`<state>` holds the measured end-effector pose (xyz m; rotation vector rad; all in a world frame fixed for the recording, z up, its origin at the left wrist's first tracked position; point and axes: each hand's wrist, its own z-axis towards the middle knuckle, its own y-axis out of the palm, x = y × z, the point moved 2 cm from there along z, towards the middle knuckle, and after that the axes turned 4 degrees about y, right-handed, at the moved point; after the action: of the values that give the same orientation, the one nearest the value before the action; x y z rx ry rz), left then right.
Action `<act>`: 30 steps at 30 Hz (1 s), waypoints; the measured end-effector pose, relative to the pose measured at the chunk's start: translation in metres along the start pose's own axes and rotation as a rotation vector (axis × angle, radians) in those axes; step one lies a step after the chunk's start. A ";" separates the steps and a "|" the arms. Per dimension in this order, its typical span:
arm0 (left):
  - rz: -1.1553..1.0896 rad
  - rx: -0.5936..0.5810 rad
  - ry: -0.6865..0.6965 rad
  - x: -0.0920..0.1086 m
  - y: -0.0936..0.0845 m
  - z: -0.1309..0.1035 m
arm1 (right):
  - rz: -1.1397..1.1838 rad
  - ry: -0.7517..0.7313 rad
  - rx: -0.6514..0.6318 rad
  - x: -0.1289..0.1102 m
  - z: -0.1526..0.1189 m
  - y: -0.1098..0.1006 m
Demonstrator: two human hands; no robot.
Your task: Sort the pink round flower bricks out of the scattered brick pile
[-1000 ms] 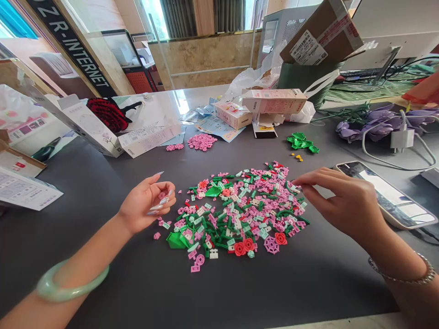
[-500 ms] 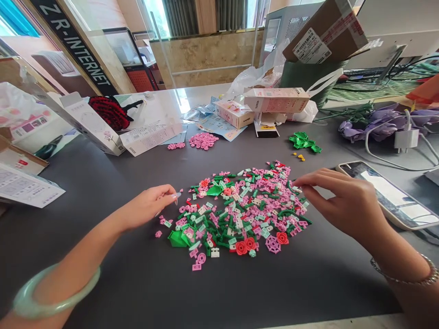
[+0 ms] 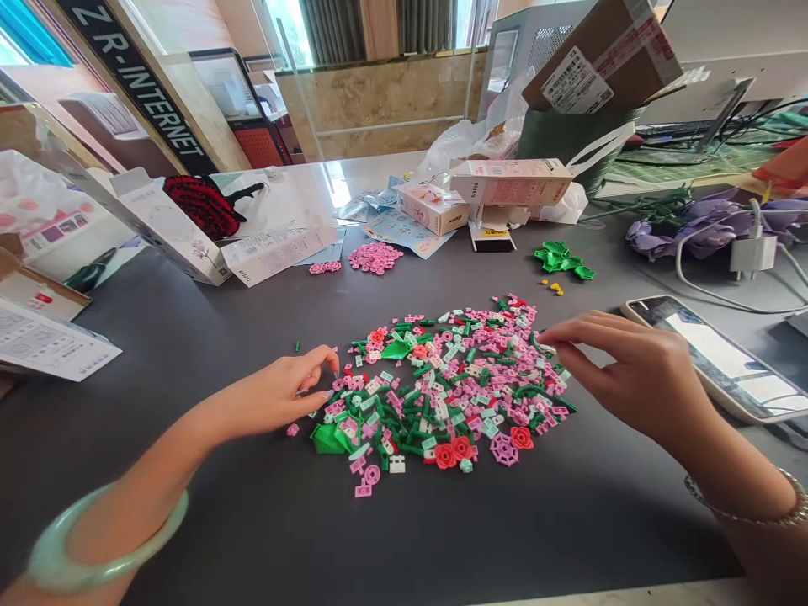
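Observation:
A wide heap of small building-brick pieces [image 3: 442, 379], pink, green, white and red, lies on the dark table. At its left edge is my left hand [image 3: 284, 391], thumb and index finger apart, with nothing visible between them. A single small green piece [image 3: 296, 346] lies on the table just beyond that hand. My right hand [image 3: 631, 370] rests at the heap's right side, its fingers stretched toward the pieces. The index fingertip is by a dark green piece; whether it touches is unclear. Red rose pieces [image 3: 453, 452] and a pink web-shaped piece [image 3: 503, 449] sit along the near edge.
Behind the heap are a pile of pink flower pieces [image 3: 374, 258], green leaf pieces [image 3: 561, 259] and tiny yellow pieces [image 3: 553, 287]. A phone [image 3: 713, 353] lies beside my right hand. Opened boxes [image 3: 511, 181], a white charger [image 3: 753, 254] and purple flowers [image 3: 688, 227] stand farther back.
My left thumb and index finger have parted from a near pinch. A small green piece now shows on the table beyond that hand. My right hand has stayed almost still.

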<state>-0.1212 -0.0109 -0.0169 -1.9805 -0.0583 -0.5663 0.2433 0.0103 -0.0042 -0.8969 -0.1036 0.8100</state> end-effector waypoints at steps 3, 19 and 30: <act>0.032 0.011 0.016 0.005 0.001 0.001 | 0.001 -0.004 -0.014 0.001 0.000 0.000; 0.369 0.117 0.086 0.007 0.018 0.016 | 0.028 -0.019 -0.056 0.002 -0.001 0.001; 0.218 0.126 0.105 0.005 0.016 0.016 | 0.038 0.018 -0.080 0.002 -0.001 0.001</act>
<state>-0.1063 -0.0053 -0.0341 -1.8040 0.1804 -0.5106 0.2447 0.0109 -0.0061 -0.9841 -0.1044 0.8382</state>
